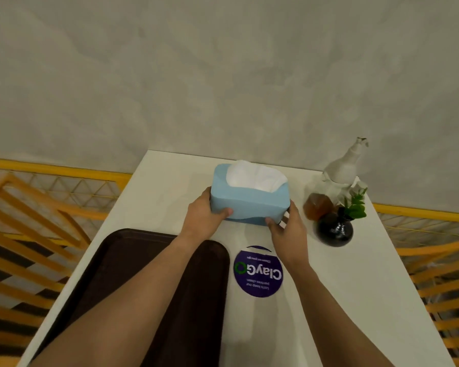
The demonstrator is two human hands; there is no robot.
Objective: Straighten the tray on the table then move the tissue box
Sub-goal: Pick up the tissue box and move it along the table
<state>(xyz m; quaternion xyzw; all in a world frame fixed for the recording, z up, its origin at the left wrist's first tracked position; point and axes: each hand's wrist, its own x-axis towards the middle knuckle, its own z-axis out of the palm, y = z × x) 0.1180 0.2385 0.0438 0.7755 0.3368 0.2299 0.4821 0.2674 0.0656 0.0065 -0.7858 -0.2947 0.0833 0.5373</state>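
From the head view, both hands clasp the light-blue tissue box point(249, 198) at the white counter's point(342, 274) twelve o'clock end, left hand point(206, 217) and right hand point(286, 229) fingers wrapped around its ends, the dark-brown tray point(133, 260) lying at seven o'clock.

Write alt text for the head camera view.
Two bare hands, left hand and right hand, hold a blue tissue box by its ends on a white table. A dark brown tray lies near left; a black vase stands right.
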